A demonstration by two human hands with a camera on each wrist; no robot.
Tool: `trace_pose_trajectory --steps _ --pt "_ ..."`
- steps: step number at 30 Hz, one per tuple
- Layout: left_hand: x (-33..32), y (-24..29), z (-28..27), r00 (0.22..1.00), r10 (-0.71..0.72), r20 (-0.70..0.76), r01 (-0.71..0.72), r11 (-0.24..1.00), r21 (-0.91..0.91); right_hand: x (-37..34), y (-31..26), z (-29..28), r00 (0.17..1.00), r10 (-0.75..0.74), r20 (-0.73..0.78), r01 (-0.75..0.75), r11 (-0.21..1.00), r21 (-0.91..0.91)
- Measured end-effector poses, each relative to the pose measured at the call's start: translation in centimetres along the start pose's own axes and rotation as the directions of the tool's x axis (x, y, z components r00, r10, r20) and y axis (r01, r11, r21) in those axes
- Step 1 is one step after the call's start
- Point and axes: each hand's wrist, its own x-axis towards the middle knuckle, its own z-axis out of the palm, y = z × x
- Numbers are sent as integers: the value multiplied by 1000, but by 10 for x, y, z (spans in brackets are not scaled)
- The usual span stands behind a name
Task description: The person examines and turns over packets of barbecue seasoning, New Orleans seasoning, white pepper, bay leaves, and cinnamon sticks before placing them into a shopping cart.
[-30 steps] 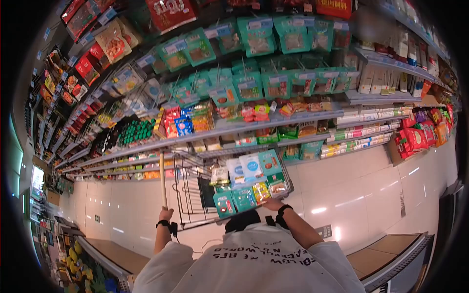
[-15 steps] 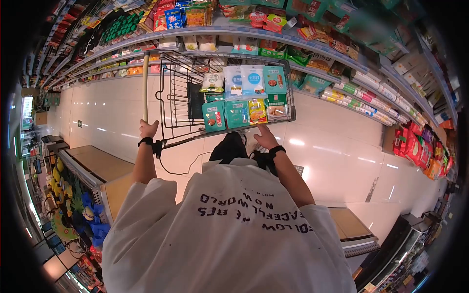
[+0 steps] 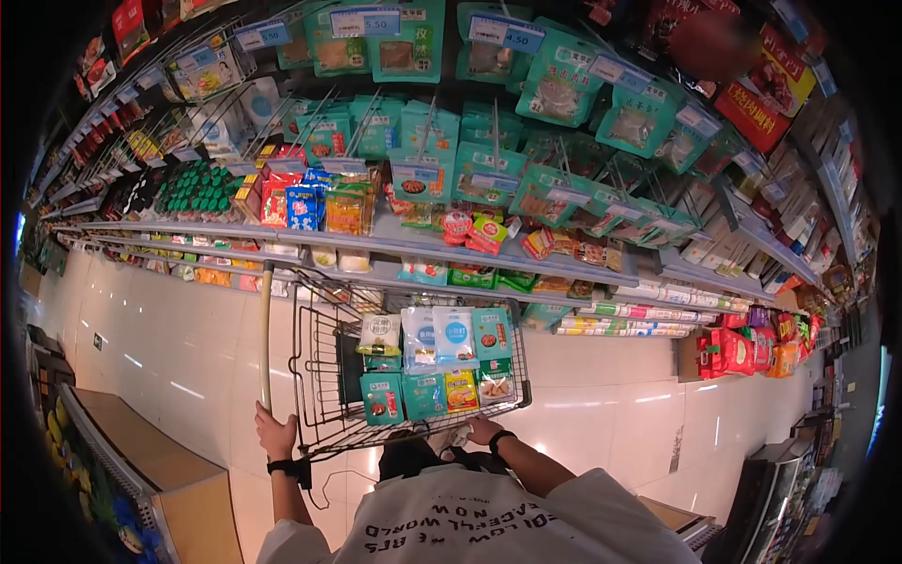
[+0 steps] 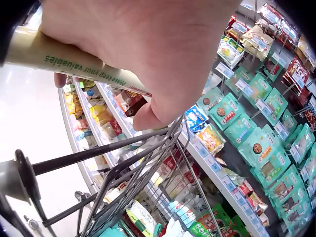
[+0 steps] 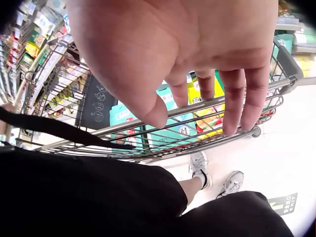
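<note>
Palm down, my left hand lies on the pale handle of a black wire shopping cart, fingers and thumb curled round it. Over the cart's long side rim hang the relaxed fingers of my right hand; the right wrist view shows the thumb at the same rim. Inside the cart, packs are laid out in two rows: a cream pouch, white-and-blue pouches, teal packs and a yellow pack.
Shelves with teal hanging pouches and a shelf edge run along the cart's far side. Red packages stand in a box at right. Behind at left is a brown display stand. Tiled floor lies between.
The head view swung down and then back up toward the shelves, so cart and hands sit lower than half a second ago. Both hands remain at the cart, its packs arranged as before.
</note>
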Motion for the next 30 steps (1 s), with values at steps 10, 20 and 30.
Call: trace_pose_trajectory --steps 10,20,30 --pt "4 15 -2 978 182 102 -172 980 -96 -1 -1 -2 981 123 149 -111 990 -83" --pt "-1 44 16 957 218 189 -203 974 -95 -5 20 -29 960 207 191 -202 978 -44" --pt "-16 63 32 976 142 166 -143 990 -7 8 46 -63 948 116 297 -101 993 -64"
